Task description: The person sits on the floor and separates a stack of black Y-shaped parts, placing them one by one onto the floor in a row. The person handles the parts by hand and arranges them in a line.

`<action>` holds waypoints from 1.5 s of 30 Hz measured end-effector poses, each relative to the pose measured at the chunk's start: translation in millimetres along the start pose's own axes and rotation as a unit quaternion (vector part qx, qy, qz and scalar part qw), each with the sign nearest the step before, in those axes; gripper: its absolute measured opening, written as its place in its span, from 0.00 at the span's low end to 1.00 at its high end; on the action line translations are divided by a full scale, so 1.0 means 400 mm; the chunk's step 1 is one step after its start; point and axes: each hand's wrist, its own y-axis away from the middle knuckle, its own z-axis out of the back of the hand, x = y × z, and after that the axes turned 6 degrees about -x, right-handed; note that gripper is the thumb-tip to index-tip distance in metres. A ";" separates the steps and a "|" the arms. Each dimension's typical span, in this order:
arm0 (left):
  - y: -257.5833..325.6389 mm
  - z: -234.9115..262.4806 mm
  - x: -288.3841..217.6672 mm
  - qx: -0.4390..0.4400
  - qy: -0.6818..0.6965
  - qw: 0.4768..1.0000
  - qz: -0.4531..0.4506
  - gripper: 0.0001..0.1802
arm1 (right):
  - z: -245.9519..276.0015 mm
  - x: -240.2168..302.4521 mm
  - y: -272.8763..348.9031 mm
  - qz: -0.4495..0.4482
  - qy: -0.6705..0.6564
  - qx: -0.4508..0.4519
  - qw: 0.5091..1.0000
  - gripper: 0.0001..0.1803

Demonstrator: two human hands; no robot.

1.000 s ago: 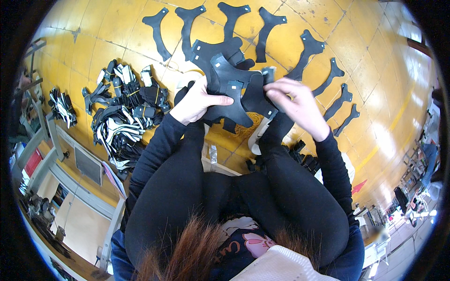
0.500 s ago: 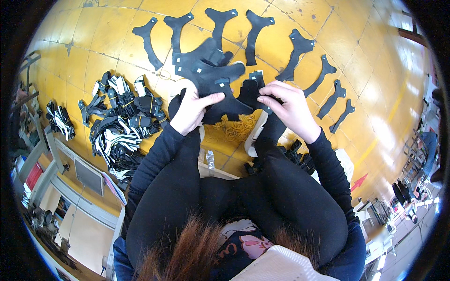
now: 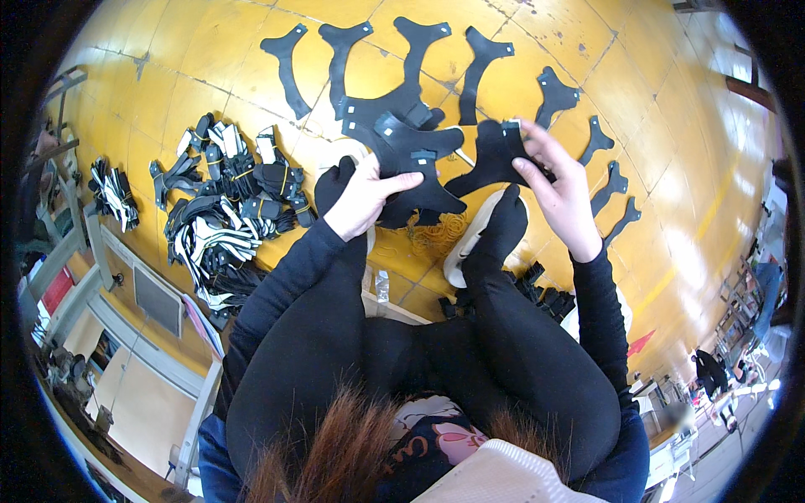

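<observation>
A person sits on the yellow floor (image 3: 210, 50) with knees up, in dark clothes. Both hands are up in front of the knees.

The left hand (image 3: 362, 197) holds a small stack of black cut pieces (image 3: 411, 155). The fingers curl under the stack and the thumb presses flat on top. The pieces are flat and thin, like leather or felt. Each has a narrow stem and a wider end with two points, a bit like a fish tail. Some have a small pale tag on them.

The right hand (image 3: 558, 189) pinches one black piece (image 3: 495, 159) by itself, thumb in front and fingers behind. This piece has a pale tag at its top edge. It is just beside the stack and seems to touch it.

More black pieces lie in a curved row on the floor (image 3: 482, 59) past the hands. A heap of black and white bundles (image 3: 222, 201) lies to the person's left.
</observation>
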 end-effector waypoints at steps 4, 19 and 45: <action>-0.002 -0.007 0.013 0.013 -0.019 1.000 -0.009 0.23 | -0.018 -0.003 0.013 0.028 0.023 0.081 0.996 0.18; 0.008 -0.010 -0.009 -0.010 -0.015 0.998 -0.060 0.28 | 0.032 -0.056 0.054 0.013 0.085 0.239 0.967 0.13; -0.005 -0.002 0.027 -0.050 -0.099 0.994 -0.017 0.23 | 0.150 -0.191 0.202 -0.241 -0.136 0.293 0.915 0.17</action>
